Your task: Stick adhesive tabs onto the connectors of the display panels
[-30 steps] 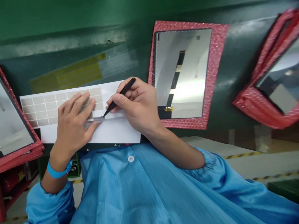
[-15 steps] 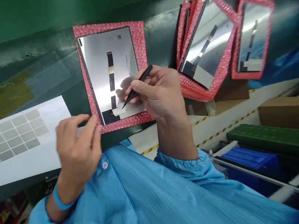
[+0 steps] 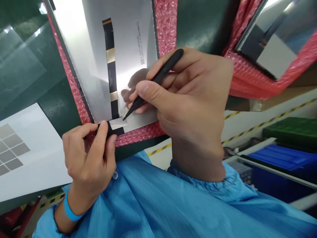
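Note:
A silver display panel [image 3: 128, 39] lies back side up on pink bubble wrap [image 3: 167, 23], with a dark flex cable [image 3: 112, 76] running along it. My right hand [image 3: 183, 86] is closed round black tweezers [image 3: 164, 71], held like a pen. Their tips touch a small pale film piece [image 3: 117, 123] at the panel's lower edge, over a black strip [image 3: 116, 131]. At the lower left corner my left hand [image 3: 89, 155] grips the panel's edge, index fingertip on the black strip and thumb beside it. The undersides of its fingers are hidden.
At the upper right, another panel [image 3: 274, 54] rests on stacked pink bubble wrap [image 3: 257, 87]. A white sheet [image 3: 42, 145] with grey squares lies at left, near clear film [image 3: 24, 62]. Below right stand blue bins [image 3: 284, 157] past the table edge.
My left hand has moved up and right onto the panel's corner. The tweezers remain at the panel's lower edge, their tips slightly nearer the black strip. My view has come closer.

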Available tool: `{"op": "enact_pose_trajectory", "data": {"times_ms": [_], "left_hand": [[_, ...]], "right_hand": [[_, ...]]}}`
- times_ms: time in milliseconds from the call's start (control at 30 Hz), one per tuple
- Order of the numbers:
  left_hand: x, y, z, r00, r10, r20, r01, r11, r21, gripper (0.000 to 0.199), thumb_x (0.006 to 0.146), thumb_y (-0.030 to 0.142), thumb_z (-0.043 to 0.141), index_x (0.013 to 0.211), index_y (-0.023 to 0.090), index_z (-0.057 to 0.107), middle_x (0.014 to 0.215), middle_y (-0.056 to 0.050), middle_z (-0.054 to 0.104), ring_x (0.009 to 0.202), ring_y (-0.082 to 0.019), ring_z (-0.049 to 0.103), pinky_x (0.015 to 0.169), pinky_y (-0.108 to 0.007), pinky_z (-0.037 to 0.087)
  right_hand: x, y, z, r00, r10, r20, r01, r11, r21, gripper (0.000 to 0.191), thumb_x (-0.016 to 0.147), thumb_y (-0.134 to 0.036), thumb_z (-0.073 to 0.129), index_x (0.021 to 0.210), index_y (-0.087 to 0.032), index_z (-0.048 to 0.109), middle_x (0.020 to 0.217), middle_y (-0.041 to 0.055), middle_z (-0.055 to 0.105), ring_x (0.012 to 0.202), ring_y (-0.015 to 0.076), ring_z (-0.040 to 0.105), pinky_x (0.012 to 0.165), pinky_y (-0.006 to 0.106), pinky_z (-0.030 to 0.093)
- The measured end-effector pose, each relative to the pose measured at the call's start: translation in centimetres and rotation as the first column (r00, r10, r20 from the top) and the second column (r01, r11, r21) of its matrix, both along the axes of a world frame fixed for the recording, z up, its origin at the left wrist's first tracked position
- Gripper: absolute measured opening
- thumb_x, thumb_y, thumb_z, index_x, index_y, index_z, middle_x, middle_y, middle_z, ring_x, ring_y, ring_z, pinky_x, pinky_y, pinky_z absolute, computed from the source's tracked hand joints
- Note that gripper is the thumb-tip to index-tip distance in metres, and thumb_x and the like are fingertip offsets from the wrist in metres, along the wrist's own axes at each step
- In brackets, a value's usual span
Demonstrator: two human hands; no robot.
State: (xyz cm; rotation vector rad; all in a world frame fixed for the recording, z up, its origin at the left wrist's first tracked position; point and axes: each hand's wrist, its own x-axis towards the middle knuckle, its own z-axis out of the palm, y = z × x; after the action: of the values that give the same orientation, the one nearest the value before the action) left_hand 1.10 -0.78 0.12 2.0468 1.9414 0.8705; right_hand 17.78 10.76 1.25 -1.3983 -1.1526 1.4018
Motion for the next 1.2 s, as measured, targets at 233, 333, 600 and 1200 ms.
{"op": "enact_pose_trajectory", "data": {"times_ms": [233, 333, 600, 1200], "left_hand": [[0.04, 0.05, 0.12, 1.0, -0.003, -0.011, 0.002, 1.0, -0.015, 0.04, 0.092, 0.016, 0.081, 0.131, 0.019, 0.074, 0.119, -0.013, 0.072, 0.11, -0.029, 0.071, 0.087, -0.042, 0.059], [0.06, 0.07, 0.05, 1.0, 0.0, -0.014, 0.0, 1.0, -0.012, 0.04, 0.092, 0.016, 0.082, 0.131, 0.019, 0.074, 0.119, -0.012, 0.072, 0.109, -0.029, 0.071, 0.083, -0.04, 0.059], [0.11, 0.04, 0.1, 1.0, 0.0, -0.026, -0.001, 1.0, -0.014, 0.04, 0.092, 0.017, 0.081, 0.131, 0.021, 0.074, 0.12, -0.011, 0.072, 0.109, -0.028, 0.071, 0.082, -0.04, 0.059], [0.13, 0.17, -0.02, 0.997, -0.059, -0.055, 0.061, 0.998, 0.034, 0.037, 0.087, 0.009, 0.083, 0.124, 0.014, 0.08, 0.118, -0.017, 0.069, 0.112, -0.033, 0.068, 0.093, -0.049, 0.06]], "right_hand": [[0.02, -0.08, -0.02, 0.999, -0.031, 0.01, 0.031, 1.0, 0.007, 0.04, 0.08, -0.052, 0.097, 0.083, -0.027, 0.066, 0.073, -0.0029, 0.074, 0.064, 0.0196, 0.074, 0.056, 0.034, 0.068], [0.04, -0.09, 0.06, 1.0, -0.022, 0.012, 0.022, 1.0, 0.004, 0.038, 0.081, -0.051, 0.096, 0.083, -0.028, 0.066, 0.074, -0.0022, 0.074, 0.065, 0.0204, 0.074, 0.055, 0.034, 0.067], [0.18, 0.07, 0.19, 0.999, -0.004, 0.045, 0.006, 1.0, -0.026, 0.04, 0.076, -0.055, 0.097, 0.081, -0.032, 0.065, 0.075, 0.0005, 0.073, 0.072, 0.026, 0.075, 0.055, 0.041, 0.066], [-0.06, -0.08, -0.55, 0.998, -0.02, 0.052, 0.015, 0.995, 0.097, 0.038, 0.078, -0.056, 0.096, 0.078, -0.034, 0.065, 0.071, -0.0013, 0.07, 0.068, 0.0251, 0.075, 0.051, 0.039, 0.066]]}}
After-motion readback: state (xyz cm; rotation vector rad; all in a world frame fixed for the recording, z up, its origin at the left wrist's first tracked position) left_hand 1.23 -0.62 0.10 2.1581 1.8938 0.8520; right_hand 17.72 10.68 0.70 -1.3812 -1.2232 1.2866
